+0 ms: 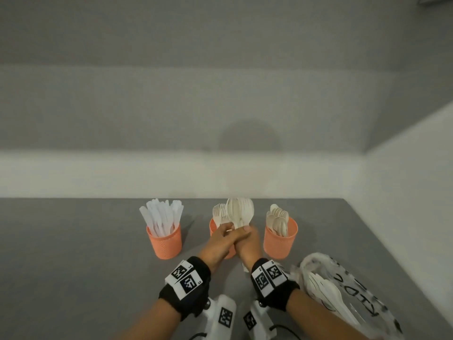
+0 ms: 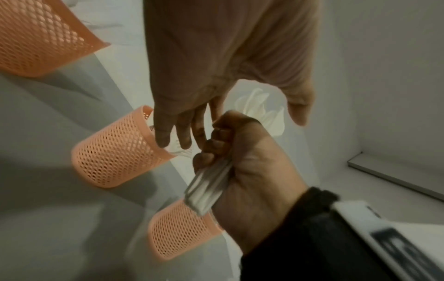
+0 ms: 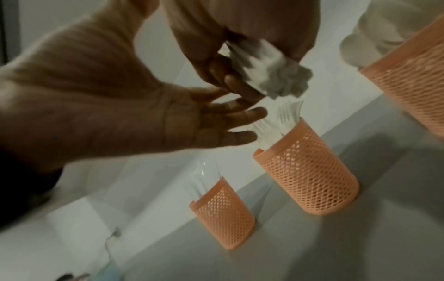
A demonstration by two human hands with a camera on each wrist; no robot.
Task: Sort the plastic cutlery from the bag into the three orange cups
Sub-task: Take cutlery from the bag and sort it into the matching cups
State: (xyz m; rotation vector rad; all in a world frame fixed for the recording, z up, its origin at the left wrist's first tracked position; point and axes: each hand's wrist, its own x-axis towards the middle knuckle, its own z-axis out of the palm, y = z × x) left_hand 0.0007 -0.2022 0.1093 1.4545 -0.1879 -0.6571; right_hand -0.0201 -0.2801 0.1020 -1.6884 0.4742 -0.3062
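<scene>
Three orange mesh cups stand in a row: the left cup (image 1: 164,240) holds knives, the middle cup (image 3: 306,171) holds forks, the right cup (image 1: 280,239) holds spoons. My right hand (image 1: 246,233) grips a bundle of white cutlery (image 1: 240,213) by the handles, heads up, just over the middle cup, which both hands largely hide in the head view. In the left wrist view its fist (image 2: 223,144) is wrapped round the handles (image 2: 207,186). My left hand (image 1: 225,230) is beside it, fingers straight (image 3: 230,119), touching the right hand's knuckles. The fork tines (image 3: 287,116) lie just beyond its fingertips.
A clear plastic bag (image 1: 360,288) with black lettering lies at the front right with more white cutlery (image 1: 323,287) inside. The grey table (image 1: 73,266) ends at a white wall behind the cups and along the right side.
</scene>
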